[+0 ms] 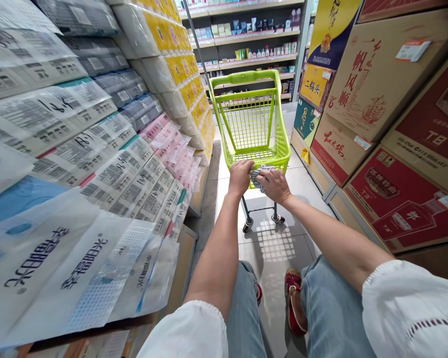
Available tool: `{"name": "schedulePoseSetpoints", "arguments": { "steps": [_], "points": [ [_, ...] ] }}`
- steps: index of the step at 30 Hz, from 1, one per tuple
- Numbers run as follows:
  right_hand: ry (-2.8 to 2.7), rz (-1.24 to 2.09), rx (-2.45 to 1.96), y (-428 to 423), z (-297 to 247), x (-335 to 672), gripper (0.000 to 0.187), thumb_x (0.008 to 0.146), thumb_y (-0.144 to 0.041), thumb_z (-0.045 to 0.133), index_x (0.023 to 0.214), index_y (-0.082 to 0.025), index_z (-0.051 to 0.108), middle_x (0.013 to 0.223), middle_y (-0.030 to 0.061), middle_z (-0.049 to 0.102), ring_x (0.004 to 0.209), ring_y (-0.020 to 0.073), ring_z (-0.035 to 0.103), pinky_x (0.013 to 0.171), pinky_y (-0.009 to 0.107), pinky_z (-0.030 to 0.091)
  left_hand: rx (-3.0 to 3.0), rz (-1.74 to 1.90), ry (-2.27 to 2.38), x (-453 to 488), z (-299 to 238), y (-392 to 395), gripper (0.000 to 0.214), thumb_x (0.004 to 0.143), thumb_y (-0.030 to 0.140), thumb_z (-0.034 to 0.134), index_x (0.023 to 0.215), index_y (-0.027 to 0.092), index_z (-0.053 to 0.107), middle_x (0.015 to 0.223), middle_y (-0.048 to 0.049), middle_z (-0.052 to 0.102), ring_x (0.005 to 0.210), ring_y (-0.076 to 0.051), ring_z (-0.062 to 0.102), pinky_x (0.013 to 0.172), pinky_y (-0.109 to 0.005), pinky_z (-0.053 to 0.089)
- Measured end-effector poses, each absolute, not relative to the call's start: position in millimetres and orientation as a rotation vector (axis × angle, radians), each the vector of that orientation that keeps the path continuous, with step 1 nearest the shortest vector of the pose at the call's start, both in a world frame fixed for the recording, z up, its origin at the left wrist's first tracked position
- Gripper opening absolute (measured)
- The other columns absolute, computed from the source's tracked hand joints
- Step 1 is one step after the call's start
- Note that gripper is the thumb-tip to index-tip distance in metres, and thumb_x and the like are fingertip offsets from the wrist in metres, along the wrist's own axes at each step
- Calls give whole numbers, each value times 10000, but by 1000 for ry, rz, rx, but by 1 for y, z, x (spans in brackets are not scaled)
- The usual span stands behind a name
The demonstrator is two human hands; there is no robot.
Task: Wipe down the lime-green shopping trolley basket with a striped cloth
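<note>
A lime-green shopping cart (246, 150) with a mesh basket stands in front of me in the aisle. My left hand (241, 175) has its fingers curled over the cart's near edge. A grey-and-white striped cloth (257, 180) is bunched in my right hand (273, 184), against that same edge, just right of my left hand. The fingers of both hands are bent and their tips are partly hidden. At the cart's left side a thin dark pole (198, 44) rises at a slant; its lower end is hidden.
Stacked bagged goods (78, 139) and yellow-and-white paper packs (175, 74) line the left. Cardboard cartons (377, 74) are piled on a low shelf at right. Beyond the cart, shelves (254, 37) hold small bottles and boxes. Two cart wheels (247, 226) rest on the tiled floor (280, 248).
</note>
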State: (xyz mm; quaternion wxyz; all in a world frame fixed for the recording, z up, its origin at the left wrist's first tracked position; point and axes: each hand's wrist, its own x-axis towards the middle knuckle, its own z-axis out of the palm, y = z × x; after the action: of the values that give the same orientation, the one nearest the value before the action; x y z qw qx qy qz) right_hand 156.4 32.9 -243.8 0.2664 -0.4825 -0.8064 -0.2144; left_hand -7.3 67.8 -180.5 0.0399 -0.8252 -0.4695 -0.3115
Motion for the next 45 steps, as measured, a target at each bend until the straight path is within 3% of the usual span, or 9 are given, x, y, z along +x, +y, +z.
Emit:
{"name": "schedulePoseSetpoints", "arguments": {
  "steps": [7,17,27,33,39,45],
  "points": [
    [-2452,-499,-1267,24,-268,152,347,828,-126,500,1129,-267,597,1196,55,585,1040,228,445,844,376,263,-2525,-965,-1454,-13,-182,71,218,925,251,419,982,237,630,943,-47,670,927,-203,575,855,-334,387],
    [-2096,-558,-1258,30,-194,150,334,860,-254,495,1187,-249,567,1244,66,539,1081,252,419,877,383,278,-2511,-907,-1453,-21,-179,68,228,890,176,413,987,222,615,977,-61,658,945,-210,558,862,-343,387],
    [-2493,-520,-1188,22,-262,144,342,839,-144,504,1148,-260,593,1228,56,571,1034,229,442,838,377,284,-2386,-964,-1554,-29,-176,64,330,961,324,318,826,208,596,902,-78,655,907,-223,570,891,-379,372],
    [-2443,-514,-1187,25,-234,142,339,815,-158,520,1137,-235,593,1216,73,567,1022,239,440,817,366,278,-2332,-1000,-1595,-26,-170,61,346,957,345,334,781,198,593,884,-91,650,940,-235,553,949,-408,339],
    [-2200,-622,-1202,29,-195,147,306,859,-219,481,1146,-244,587,1208,76,556,1034,252,420,835,382,262,-2486,-968,-1453,-13,-175,65,372,977,337,282,810,202,586,853,-65,643,849,-200,554,819,-344,384],
    [-2244,-636,-1252,33,-234,151,291,892,-220,451,1142,-258,594,1201,66,566,997,240,425,813,381,265,-2510,-1046,-1415,-16,-181,69,324,973,312,305,915,211,608,922,-59,652,889,-201,547,838,-339,379]
  ]
}}
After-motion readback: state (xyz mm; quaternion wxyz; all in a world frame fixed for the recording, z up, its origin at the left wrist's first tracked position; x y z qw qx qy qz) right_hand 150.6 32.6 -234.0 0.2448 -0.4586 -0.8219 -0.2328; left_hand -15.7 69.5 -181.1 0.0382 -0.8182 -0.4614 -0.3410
